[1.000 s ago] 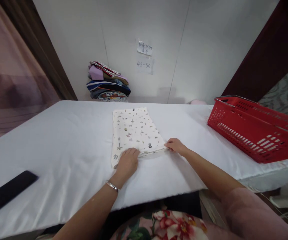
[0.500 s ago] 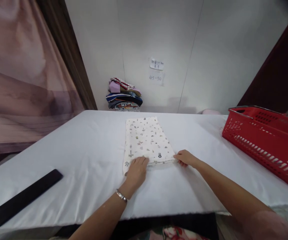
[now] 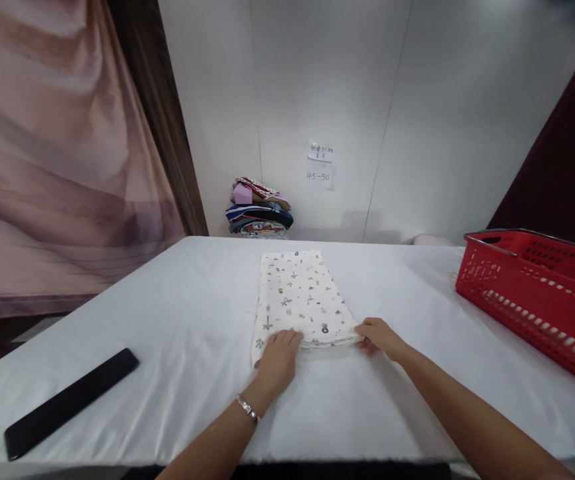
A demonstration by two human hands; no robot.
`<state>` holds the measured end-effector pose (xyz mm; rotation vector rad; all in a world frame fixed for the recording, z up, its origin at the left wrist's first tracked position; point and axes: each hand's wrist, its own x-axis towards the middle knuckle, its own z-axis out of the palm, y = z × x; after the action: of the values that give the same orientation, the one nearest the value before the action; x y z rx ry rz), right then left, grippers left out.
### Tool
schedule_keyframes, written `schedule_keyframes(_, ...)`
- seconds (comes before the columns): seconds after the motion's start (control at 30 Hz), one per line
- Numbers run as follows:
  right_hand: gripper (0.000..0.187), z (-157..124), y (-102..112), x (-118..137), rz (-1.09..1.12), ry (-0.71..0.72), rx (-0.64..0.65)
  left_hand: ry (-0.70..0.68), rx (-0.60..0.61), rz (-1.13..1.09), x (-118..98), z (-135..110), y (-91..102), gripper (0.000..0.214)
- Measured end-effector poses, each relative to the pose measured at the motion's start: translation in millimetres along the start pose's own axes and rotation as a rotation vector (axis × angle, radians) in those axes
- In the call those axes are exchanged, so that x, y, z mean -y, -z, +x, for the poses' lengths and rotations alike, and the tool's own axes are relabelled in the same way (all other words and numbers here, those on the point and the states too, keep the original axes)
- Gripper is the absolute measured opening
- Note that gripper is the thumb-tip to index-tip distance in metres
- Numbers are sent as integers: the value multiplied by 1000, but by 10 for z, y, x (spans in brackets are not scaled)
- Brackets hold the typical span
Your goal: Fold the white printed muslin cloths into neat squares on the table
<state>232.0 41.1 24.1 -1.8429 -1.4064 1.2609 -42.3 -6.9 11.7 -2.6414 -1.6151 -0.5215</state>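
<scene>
Lengthwise toward the wall (image 3: 317,87), patterned cloth (image 3: 312,293), right fingers (image 3: 364,329) pinching its corner, left fingers (image 3: 290,337) flat atop

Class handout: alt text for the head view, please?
A person's left hand rests on a folded, printed white cloth; the right hand holds its near right corner. Left on the table is a black bar; right, a red basket.

the left hand (image 3: 280,363) hides part of the printed cloth (image 3: 302,293) at its near edge; the lower fingers of the right hand (image 3: 382,338) are blurred. the red basket (image 3: 532,283) is cut off at right, and small writing on the upper sign (image 3: 320,152) is unclear.
</scene>
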Motion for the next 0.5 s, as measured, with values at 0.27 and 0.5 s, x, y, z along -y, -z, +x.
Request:
schedule_keyframes(0.27, 19, 0, -22, 55, -190, -15, 33, -40, -69, -6, 65, -101, -1, 56)
schedule_keyframes(0.5, 25, -21, -22, 105, -232, -47, 98, 38, -54, 73, 211, -249, 124, 56)
